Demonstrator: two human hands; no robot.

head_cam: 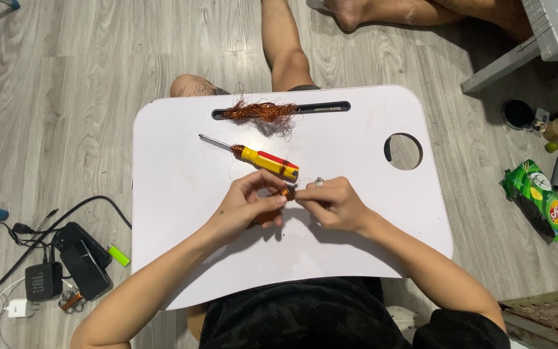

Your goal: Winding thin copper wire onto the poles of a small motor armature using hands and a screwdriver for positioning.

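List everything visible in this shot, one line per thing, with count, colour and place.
white plastic lap tray: one, white, across the lap.
yellow-and-red handled screwdriver: one, on the tray, above the hands.
tangle of copper wire: one, orange-brown, at the tray's far slot.
small orange piece: one, pinched between both hands.
green snack bag: one, on the floor, right.
green lighter: one, on the floor, left.
black phones: two, stacked, on the floor, left.
grey wooden floor: all around.
left hand: fingers on the piece.
right hand: fingers on the piece.

One head-worn camera looks steeply down, close above the white lap table [182, 258].
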